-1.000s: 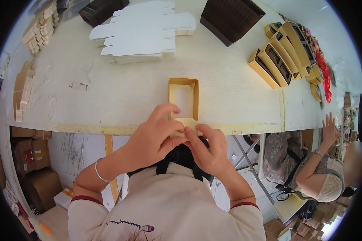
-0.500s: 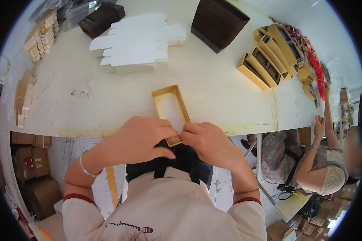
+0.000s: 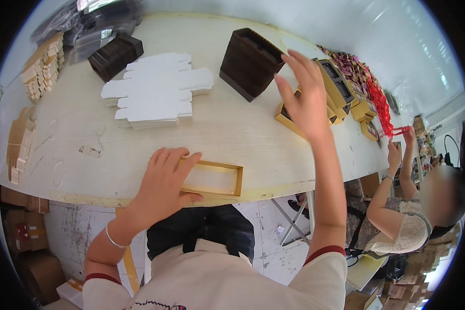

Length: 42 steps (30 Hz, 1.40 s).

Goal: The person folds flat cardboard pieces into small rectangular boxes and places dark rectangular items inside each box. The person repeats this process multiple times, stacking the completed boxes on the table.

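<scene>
A shallow gold box (image 3: 238,181), open at the top, lies lengthwise near the front edge of the table. My left hand (image 3: 165,178) grips its left end, index finger at the far side and thumb at the near side, covering that end. My right hand (image 3: 309,95) is raised toward the back right with thumb and fingers apart and nothing between them. Its fingertips are close to the right side of a tall stack of dark brown plastic trays (image 3: 250,64). Below that hand, partly hidden by it, several gold boxes with dark inserts (image 3: 336,82) are piled up.
Flat white carton blanks (image 3: 152,90) are stacked left of centre. Another dark brown tray stack (image 3: 116,56) lies behind them. Folded card pieces (image 3: 19,142) line the left edge. At the right, a person (image 3: 392,217) handles red material (image 3: 380,106).
The gold box has turned from upright in view to sideways and sits fully on the table. My right hand has left it and reached forward and right. The left hand shifted to its left end.
</scene>
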Available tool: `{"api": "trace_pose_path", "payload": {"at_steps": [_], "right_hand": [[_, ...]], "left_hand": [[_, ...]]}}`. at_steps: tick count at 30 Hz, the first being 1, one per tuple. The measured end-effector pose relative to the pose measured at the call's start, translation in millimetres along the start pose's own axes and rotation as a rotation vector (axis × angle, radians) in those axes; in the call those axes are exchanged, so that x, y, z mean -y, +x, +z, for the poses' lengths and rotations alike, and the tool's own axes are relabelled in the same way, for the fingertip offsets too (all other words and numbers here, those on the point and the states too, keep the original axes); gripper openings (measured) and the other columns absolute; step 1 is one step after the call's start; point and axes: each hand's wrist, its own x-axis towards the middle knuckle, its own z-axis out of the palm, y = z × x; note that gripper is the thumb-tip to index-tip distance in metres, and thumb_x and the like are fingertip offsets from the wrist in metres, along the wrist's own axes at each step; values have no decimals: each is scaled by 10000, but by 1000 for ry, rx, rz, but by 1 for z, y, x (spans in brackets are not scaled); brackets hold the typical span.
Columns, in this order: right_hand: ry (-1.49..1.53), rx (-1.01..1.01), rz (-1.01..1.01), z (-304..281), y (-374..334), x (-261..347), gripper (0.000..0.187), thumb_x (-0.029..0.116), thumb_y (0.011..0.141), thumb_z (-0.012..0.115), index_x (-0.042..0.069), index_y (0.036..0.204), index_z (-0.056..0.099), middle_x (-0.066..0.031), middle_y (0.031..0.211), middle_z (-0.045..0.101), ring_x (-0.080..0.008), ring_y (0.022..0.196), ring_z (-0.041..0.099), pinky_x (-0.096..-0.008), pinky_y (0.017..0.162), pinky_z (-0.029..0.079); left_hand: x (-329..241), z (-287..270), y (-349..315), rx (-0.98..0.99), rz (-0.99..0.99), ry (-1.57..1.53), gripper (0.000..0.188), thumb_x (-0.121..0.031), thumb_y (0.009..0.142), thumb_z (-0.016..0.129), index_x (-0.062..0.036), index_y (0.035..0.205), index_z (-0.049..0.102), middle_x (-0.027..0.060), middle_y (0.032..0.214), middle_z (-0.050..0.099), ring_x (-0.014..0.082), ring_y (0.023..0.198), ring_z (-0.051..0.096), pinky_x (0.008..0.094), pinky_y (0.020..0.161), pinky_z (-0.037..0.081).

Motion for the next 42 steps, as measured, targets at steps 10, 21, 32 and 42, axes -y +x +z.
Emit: {"api": "trace_pose_path", "payload": {"at_steps": [10,21,32,42], "right_hand": [[-41,492,331,18,39,-33,122,143,800,716,39,786,655,-65,831,658,-250,878,592,-368,823,438],[1051,236,726,-58,7,38,210,232,957,569,32,894,589,-21,776,585,-110,661,582,-211,594,449],[1082,709,1158,-42,-91,77,352,375,967,534,56,1114,551,-103,1030,572,-148,737,582,-253,557,500],[494,752,6,-56,-97,86,531,117,696,798,7,1174,594,-194,1135,523,-309,889,595,-368,743,515]], "left_hand": [[23,11,-20,-85,-119,-335,830,-221,654,838,-96,1371,439,120,1278,528,355,1216,425,471,1114,272],[22,11,-24,-127,-124,-310,801,-134,604,847,-118,1324,496,88,1185,580,328,1119,484,419,1043,337],[-6,9,-10,-1,-24,-331,827,-119,653,822,-115,1378,424,129,1207,554,339,1016,568,381,844,489],[2,3,-7,86,-114,-447,861,-50,652,815,-108,1398,388,124,1205,548,314,980,586,352,827,507]]}}
